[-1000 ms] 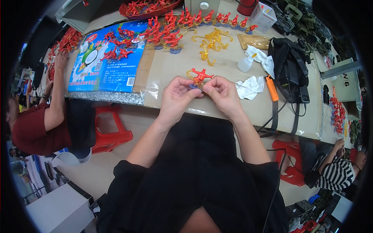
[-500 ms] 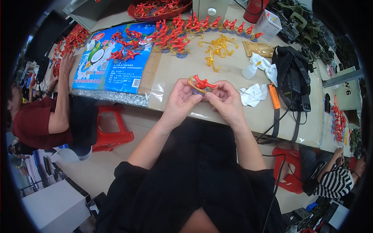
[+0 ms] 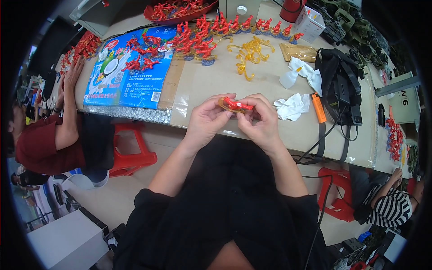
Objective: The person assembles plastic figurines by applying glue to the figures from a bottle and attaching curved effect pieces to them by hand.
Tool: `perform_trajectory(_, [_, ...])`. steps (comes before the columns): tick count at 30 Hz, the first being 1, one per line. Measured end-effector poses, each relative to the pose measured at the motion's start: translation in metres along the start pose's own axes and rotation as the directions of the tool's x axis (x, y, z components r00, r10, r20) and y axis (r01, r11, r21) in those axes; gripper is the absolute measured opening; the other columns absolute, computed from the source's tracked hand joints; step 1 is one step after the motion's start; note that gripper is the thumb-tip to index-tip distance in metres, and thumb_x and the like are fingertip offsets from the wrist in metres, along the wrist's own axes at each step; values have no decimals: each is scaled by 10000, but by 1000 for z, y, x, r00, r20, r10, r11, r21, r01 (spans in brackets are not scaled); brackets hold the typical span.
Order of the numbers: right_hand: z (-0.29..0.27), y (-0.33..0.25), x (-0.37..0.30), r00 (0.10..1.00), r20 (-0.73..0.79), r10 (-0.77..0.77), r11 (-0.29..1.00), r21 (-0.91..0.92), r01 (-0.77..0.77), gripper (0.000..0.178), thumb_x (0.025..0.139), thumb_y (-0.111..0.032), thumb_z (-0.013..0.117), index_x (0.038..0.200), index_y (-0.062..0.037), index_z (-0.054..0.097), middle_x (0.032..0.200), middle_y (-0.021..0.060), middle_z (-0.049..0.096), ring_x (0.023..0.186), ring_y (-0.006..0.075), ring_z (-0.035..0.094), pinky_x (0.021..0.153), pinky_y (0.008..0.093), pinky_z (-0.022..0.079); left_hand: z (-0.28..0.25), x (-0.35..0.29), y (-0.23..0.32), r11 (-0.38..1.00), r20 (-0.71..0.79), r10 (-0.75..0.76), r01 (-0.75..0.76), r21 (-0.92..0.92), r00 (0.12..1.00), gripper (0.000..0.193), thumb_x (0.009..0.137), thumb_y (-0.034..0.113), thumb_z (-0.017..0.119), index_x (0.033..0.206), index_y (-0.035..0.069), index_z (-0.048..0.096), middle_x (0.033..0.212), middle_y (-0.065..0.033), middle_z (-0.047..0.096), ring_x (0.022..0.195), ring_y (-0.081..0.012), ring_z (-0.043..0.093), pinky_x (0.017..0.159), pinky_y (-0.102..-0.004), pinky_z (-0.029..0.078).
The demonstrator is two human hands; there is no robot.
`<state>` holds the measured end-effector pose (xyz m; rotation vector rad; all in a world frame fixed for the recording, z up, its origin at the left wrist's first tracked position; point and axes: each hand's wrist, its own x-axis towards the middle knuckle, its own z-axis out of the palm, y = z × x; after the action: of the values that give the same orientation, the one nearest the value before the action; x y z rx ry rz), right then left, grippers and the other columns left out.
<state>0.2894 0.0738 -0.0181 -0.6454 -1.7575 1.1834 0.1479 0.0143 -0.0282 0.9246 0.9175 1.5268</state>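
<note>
Pinching a small red figure (image 3: pixel 238 105) between thumbs and fingertips, the left hand (image 3: pixel 210 119) and the right hand (image 3: pixel 259 120) sit close together, just over the near edge of the table (image 3: pixel 207 85). The left fingers close on one end of it, where a yellow strip (image 3: pixel 227 107) curves along the red body; the right fingers grip the other end. The figure lies on its side, roughly level, and the fingers hide part of its underside.

Beyond the hands, a loose heap of yellow pieces (image 3: pixel 252 53) rests on the table. Behind and to the left stands a crowd of red figures (image 3: pixel 194 41) on bluish bases, and more lie on a blue cardboard sheet (image 3: pixel 101 92). A red bowl (image 3: pixel 180 17) at the back holds others.

To the right of the hands lie a crumpled tissue (image 3: pixel 292 107) and an orange tool (image 3: pixel 318 109), with a black bag (image 3: pixel 330 67) beside them. A white bottle (image 3: pixel 288 80) lies near a second tissue (image 3: pixel 310 77). A co-worker in a dark red shirt (image 3: pixel 42 144) sits at the far left; another, in a striped shirt (image 3: pixel 392 204), sits at the right.
</note>
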Motion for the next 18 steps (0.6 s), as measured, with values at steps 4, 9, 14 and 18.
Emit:
perform_trajectory(4, [-1,-1,-1,998,23,-59,998,-15,59,247,668,55,596,908,11,556,838,44,504,539,35,455,462,162,376,-1,-2,2,1000,19,-20,21,-5,1000,322,794,-48,532,1114,-43,487,1143,-100,483,1036,-152,495,910,-283,406])
perform_trajectory(9, [-4,-4,-1,997,41,-65,997,-35,67,246,668,53,594,908,10,561,832,41,505,538,37,454,461,163,378,-1,-3,4,1000,23,-7,7,26,1000,314,769,-72,549,1079,-55,502,1124,-102,481,1019,-161,509,886,-286,434])
perform_trajectory(14, [-4,-5,-2,996,73,-44,999,0,44,239,661,35,611,895,5,581,839,44,522,542,35,460,463,163,389,1,-5,3,998,30,20,-22,53,999,301,760,-82,550,1058,-61,511,1093,-99,488,990,-159,527,867,-275,448])
perform_trajectory(18, [-4,-5,-2,996,78,-48,997,-51,52,232,654,24,622,883,2,590,835,45,532,546,33,466,466,162,397,3,-6,3,997,21,48,-49,67,999,293,746,-104,545,1035,-64,523,1074,-96,494,951,-156,547,842,-262,461])
